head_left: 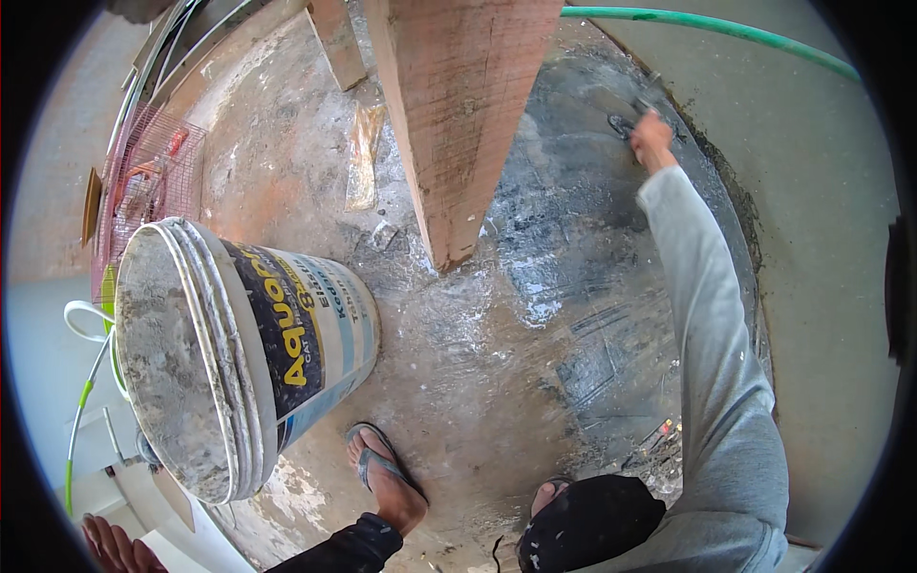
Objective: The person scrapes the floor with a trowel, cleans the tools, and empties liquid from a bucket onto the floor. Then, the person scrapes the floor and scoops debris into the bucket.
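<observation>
My right hand [652, 141] reaches far forward at the end of a grey sleeve, closed round what looks like a trowel [622, 125]. Its dark, blurred shape lies against the wet grey floor [583, 172], close to the foot of the wall. Fingers cover most of the handle. At the lower left corner only the fingers of my left hand [119, 546] show, loosely apart with nothing seen in them. The rest of that hand is cut off by the picture's edge.
A large white bucket [330, 320] with a cement-crusted lid [177, 363] stands at the left. Upright in the middle is a wooden post [458, 115]. A pink wire cage [153, 172] sits far left; a green hose [712, 27] runs along the far right wall [821, 239].
</observation>
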`<control>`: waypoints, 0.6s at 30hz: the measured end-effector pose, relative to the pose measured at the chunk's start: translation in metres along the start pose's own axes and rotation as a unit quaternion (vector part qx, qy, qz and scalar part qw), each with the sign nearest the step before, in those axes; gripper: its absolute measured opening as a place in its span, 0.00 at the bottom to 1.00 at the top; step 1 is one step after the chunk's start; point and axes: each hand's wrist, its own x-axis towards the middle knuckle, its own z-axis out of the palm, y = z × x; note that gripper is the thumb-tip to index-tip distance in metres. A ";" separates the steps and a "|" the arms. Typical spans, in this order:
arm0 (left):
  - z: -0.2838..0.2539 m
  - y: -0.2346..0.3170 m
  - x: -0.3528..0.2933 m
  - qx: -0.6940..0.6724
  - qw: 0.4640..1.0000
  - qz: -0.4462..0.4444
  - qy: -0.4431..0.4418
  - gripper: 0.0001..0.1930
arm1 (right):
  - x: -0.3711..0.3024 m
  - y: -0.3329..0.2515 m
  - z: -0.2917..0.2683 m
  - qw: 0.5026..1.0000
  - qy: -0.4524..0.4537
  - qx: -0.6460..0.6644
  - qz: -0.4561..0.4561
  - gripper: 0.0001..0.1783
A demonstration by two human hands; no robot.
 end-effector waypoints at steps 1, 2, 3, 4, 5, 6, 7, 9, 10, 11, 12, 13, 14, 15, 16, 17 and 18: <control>-0.035 0.013 -0.021 -0.004 1.000 -0.004 -0.009 0.12 | 0.017 0.003 -0.036 1.000 -0.016 -0.002 -0.021 0.21; -0.054 0.019 -0.032 -0.004 1.000 -0.004 -0.008 0.12 | 0.011 0.004 -0.055 1.000 -0.020 -0.016 -0.006 0.20; -0.057 0.022 -0.035 -0.004 1.000 -0.004 -0.008 0.12 | 0.003 0.007 -0.071 0.999 -0.035 -0.006 -0.002 0.21; -0.050 0.022 -0.034 -0.001 1.000 -0.006 -0.005 0.12 | -0.010 0.014 -0.085 0.999 -0.051 0.004 0.007 0.22; -0.061 0.029 -0.042 0.000 1.000 -0.013 -0.007 0.12 | -0.021 0.020 -0.101 0.999 -0.045 0.003 0.008 0.22; -0.074 0.035 -0.050 0.002 1.000 -0.016 -0.010 0.12 | -0.034 0.030 -0.108 1.000 -0.005 0.009 0.006 0.21; -0.113 0.047 -0.066 0.001 1.000 -0.021 -0.020 0.12 | -0.042 0.035 -0.118 0.999 0.041 0.018 0.001 0.20; -0.158 0.061 -0.090 0.002 0.999 -0.019 -0.028 0.12 | -0.064 0.043 -0.118 0.999 0.024 0.023 -0.013 0.19; -0.183 0.072 -0.103 0.006 0.999 -0.021 -0.032 0.12 | -0.079 0.046 -0.112 1.000 0.005 0.024 -0.020 0.18; -0.210 0.085 -0.119 0.018 0.999 -0.022 -0.032 0.12 | -0.102 0.039 -0.086 0.997 -0.050 0.047 -0.018 0.17; -0.213 0.088 -0.125 0.027 0.999 -0.021 -0.031 0.13 | -0.114 0.033 -0.056 0.990 -0.129 0.047 -0.008 0.17; -0.204 0.073 -0.117 0.029 0.999 -0.029 -0.031 0.13 | -0.129 0.028 -0.026 0.985 -0.170 0.025 -0.021 0.18; -0.239 0.092 -0.133 0.038 0.998 -0.030 -0.040 0.13 | -0.121 0.025 -0.001 0.980 -0.194 -0.023 -0.034 0.19; -0.232 0.087 -0.135 0.043 0.998 -0.026 -0.042 0.13 | -0.113 0.031 0.024 0.970 -0.226 -0.073 -0.051 0.19; -0.246 0.096 -0.145 0.053 0.997 -0.021 -0.043 0.13 | -0.106 0.039 0.033 0.971 -0.228 -0.062 -0.049 0.19; -0.302 0.129 -0.171 0.066 0.997 -0.015 -0.046 0.13 | -0.100 0.043 0.039 0.969 -0.220 -0.096 -0.056 0.20; -0.340 0.145 -0.179 0.071 0.996 -0.007 -0.054 0.13 | -0.091 0.045 0.044 0.967 -0.207 -0.133 -0.070 0.21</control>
